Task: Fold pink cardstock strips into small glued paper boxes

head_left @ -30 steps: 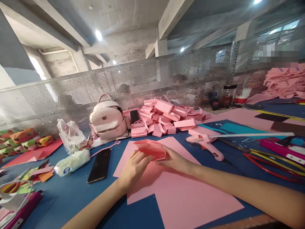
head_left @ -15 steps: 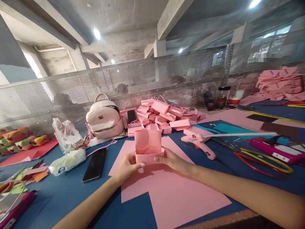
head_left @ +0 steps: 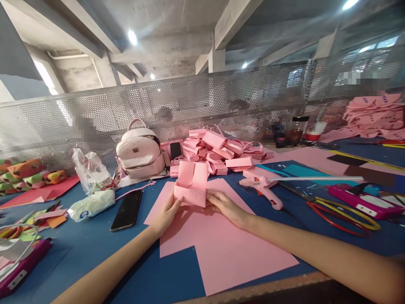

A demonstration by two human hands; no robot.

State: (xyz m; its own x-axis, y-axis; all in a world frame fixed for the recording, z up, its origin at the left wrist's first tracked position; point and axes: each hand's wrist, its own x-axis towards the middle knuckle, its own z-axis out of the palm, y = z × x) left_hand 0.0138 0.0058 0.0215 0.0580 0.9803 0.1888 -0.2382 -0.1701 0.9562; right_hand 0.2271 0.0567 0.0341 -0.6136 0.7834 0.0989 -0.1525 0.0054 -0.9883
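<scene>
A small pink paper box (head_left: 190, 197), its tall back flap standing up, is held over pink paper sheets (head_left: 228, 249). My left hand (head_left: 168, 213) grips its left end, thumb on the front wall. At the right end, my right hand (head_left: 223, 206) has its fingers bent against the side of the box. Behind it rises a heap of similar pink paper boxes (head_left: 218, 145). A pink glue gun (head_left: 262, 188) with a long clear glue stick lies to the right of my right hand. A black phone (head_left: 127, 210) rests left of my left hand.
Scissors with red and yellow handles (head_left: 343, 215) and a magenta power strip (head_left: 360, 202) lie on the right. A white backpack (head_left: 139, 154) stands at the back. On the left are a tissue pack (head_left: 91, 205) and a plastic bag (head_left: 91, 173). A perforated metal screen (head_left: 196, 101) closes the far side.
The box has tilted and shifted slightly up and left. My right thumb has come off its front wall, and my right fingers now press at its right end. The view has shifted a little.
</scene>
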